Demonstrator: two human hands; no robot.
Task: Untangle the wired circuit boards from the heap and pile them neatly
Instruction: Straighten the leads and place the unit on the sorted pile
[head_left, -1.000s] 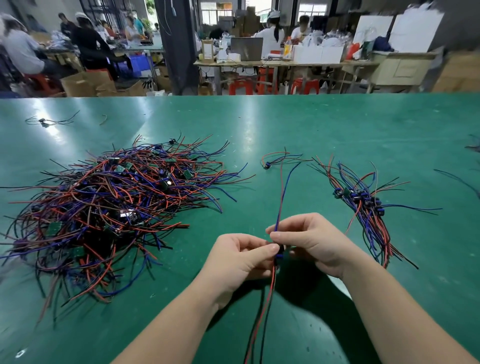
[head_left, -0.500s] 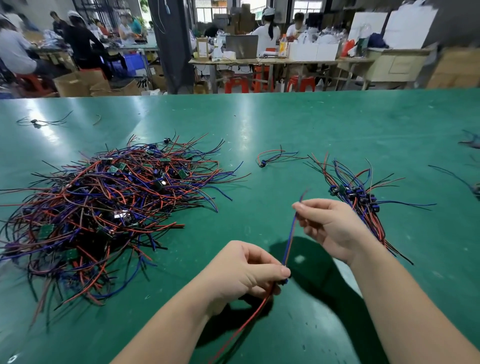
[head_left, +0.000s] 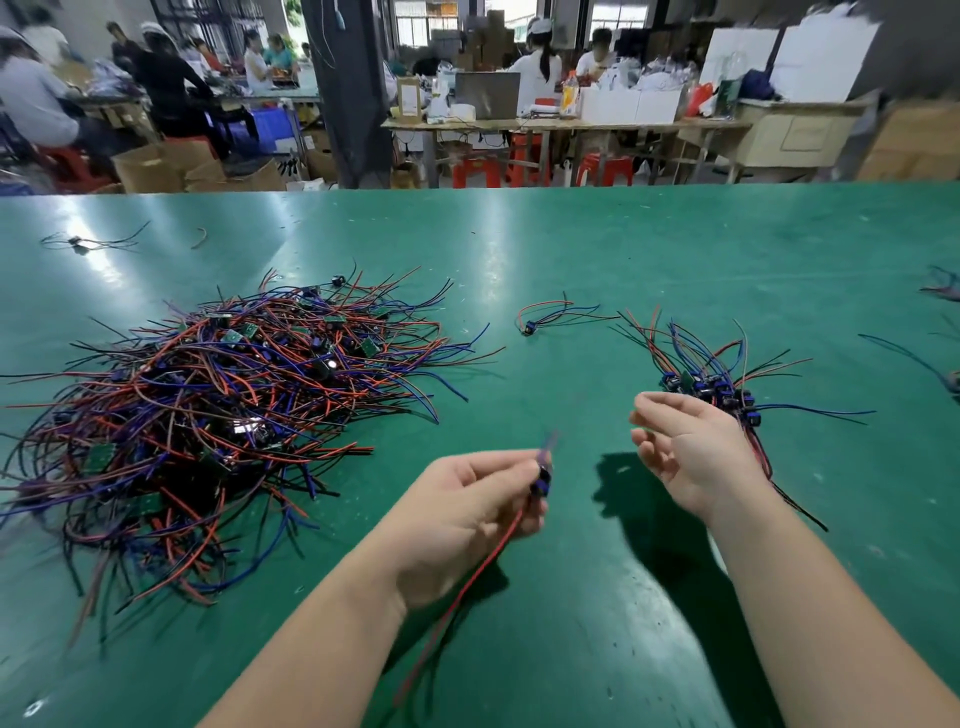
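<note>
The left grip (head_left: 462, 512) pinches one wired circuit board (head_left: 540, 480) by its small dark body at lower centre, red lead dangling. The right grip (head_left: 691, 457) is released, fingers relaxed, beside the sorted pile (head_left: 711, 387). The piece looks light, floppy and snag-prone, so it is likely best held by the board. The heap (head_left: 208, 415) sits at left on the smooth green worktop (head_left: 519, 249), with a busy workshop behind.

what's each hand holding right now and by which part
The left hand pinches one wired board at its board end, wires trailing below. The right hand holds nothing.
</note>
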